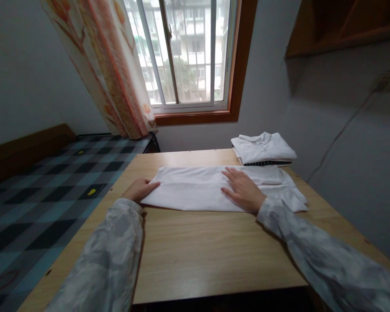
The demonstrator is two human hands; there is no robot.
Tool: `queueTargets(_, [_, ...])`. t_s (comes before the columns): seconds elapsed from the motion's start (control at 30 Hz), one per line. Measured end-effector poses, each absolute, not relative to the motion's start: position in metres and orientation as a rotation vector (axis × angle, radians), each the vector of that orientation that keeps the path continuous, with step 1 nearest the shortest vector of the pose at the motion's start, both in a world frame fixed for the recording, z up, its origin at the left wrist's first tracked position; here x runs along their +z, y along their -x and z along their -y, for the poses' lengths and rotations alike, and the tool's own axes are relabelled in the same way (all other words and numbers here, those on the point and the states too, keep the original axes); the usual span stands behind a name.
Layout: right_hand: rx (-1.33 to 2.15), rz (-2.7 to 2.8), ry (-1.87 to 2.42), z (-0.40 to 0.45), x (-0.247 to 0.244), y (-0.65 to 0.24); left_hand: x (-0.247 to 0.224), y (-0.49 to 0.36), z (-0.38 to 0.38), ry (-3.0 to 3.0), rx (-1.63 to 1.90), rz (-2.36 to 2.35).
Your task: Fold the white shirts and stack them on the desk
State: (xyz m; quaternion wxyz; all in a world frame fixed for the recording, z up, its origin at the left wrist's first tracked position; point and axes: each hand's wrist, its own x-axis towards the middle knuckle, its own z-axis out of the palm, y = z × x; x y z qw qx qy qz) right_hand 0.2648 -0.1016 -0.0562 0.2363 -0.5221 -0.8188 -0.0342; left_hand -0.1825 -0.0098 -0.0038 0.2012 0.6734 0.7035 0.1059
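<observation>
A white garment [188,189], folded into a long strip, lies across the wooden table with its collar end toward the right. At its left end is my left hand [141,189], thumb on top of the cloth and the other fingers partly hidden at the edge, gripping it. My right hand [243,189] rests palm down on the right half of the cloth, fingers spread. Behind the garment's right end sits a stack of folded white clothes [264,148] with a dark patterned layer at the bottom.
The wooden table [214,255] extends toward me. To its left is a bed [58,195] with a checked cover. A curtain [110,65] hangs beside the window [191,52]. A shelf [344,26] and a cable [341,132] are on the right wall.
</observation>
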Motion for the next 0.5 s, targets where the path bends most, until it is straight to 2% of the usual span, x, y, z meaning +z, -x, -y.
queueTargets(0.2, [0.036, 2.423, 1.551, 0.082, -0.074, -0.211, 0.0, 0.203, 0.016, -1.386, 0.694, -1.721])
queueTargets(0.5, [0.018, 2.515, 1.401, 0.081, -0.072, -0.208, 0.006, 0.203, 0.021, -1.157, 0.689, -1.68])
